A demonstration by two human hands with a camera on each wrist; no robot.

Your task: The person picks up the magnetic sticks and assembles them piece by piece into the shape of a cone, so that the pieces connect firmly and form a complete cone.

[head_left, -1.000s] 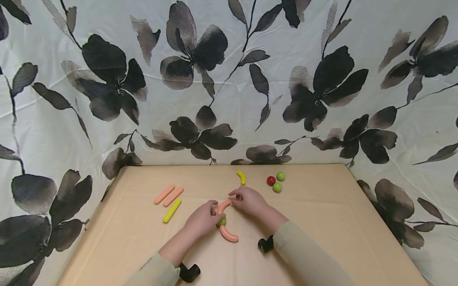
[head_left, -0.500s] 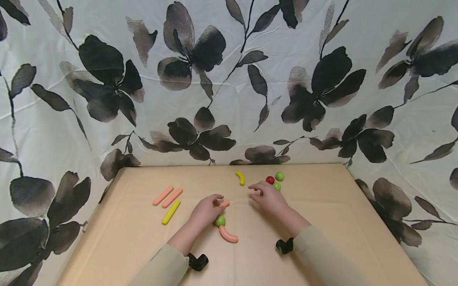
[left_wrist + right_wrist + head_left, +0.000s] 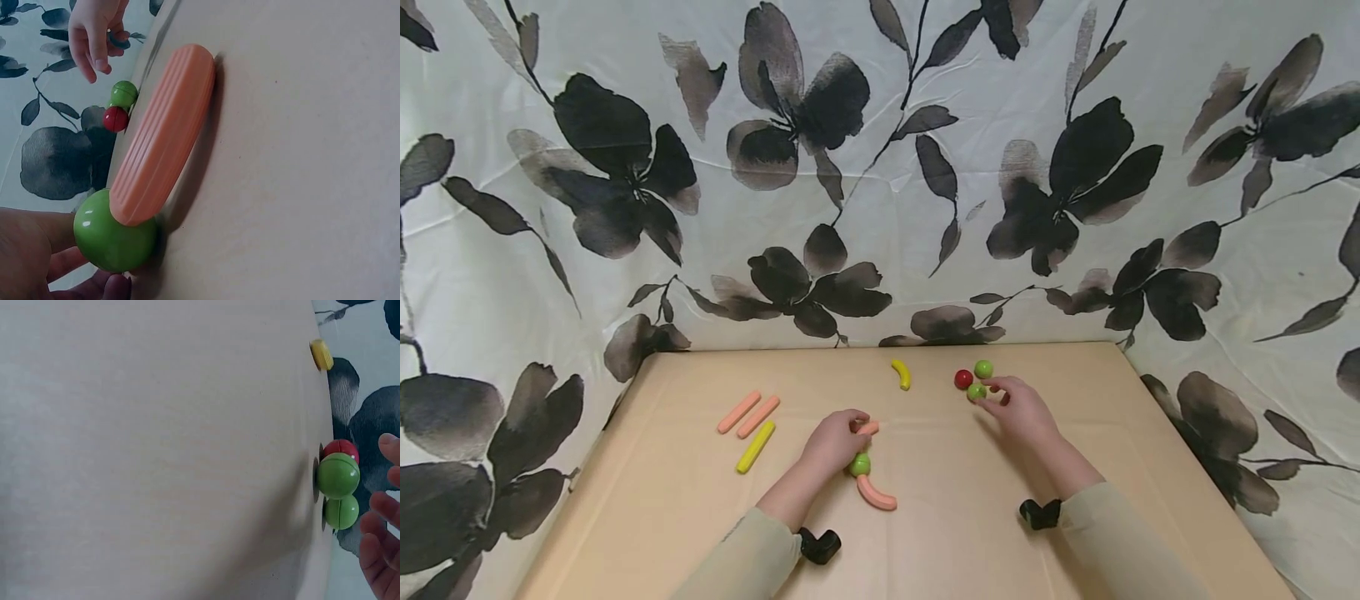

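My left hand point(image 3: 829, 446) holds the upper curved orange stick point(image 3: 870, 427) between thumb and fingers, most of the stick hidden by the hand. Below it a green ball point(image 3: 860, 464) joins onto a lower curved orange stick point(image 3: 876, 493). The left wrist view shows that lower ridged stick point(image 3: 165, 134) against the glossy ball point(image 3: 112, 234), fingers behind. My right hand point(image 3: 1026, 410) reaches over the table with fingers spread, its fingertips at the nearer loose green ball point(image 3: 976, 392). A red ball point(image 3: 963, 380) and another green ball point(image 3: 983, 369) lie beside it.
Two straight orange sticks point(image 3: 739, 412) and a straight yellow stick point(image 3: 756, 447) lie left of my left hand. A curved yellow stick point(image 3: 901, 375) sits near the back edge of the tan table point(image 3: 970, 500). A flowered cloth point(image 3: 895, 225) hangs behind the table.
My right hand has moved away from the joined sticks, rightward to the loose balls. My left hand has shifted slightly up the upper curved stick, uncovering the green ball.
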